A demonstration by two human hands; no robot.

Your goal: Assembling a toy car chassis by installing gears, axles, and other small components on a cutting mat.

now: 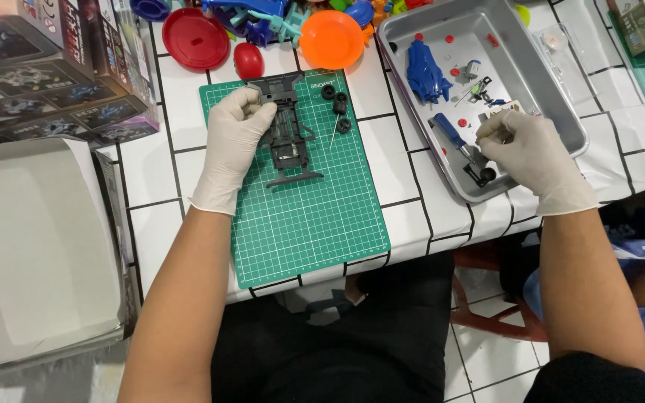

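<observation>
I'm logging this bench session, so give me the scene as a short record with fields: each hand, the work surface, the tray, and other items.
left hand: gloved left hand grips the dark grey toy car chassis at its upper left
right hand: gloved right hand reaches into the metal tray, fingers pinched together; what they hold cannot be told
work surface: green cutting mat on a white gridded table
on the mat: three small black wheels
in the tray: blue car body shell, blue-handled screwdriver, small red parts
other items: red lid, orange lid

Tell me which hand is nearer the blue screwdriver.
Right. The right hand is in the metal tray, just right of the blue screwdriver; the left hand holds the chassis on the green mat.
</observation>
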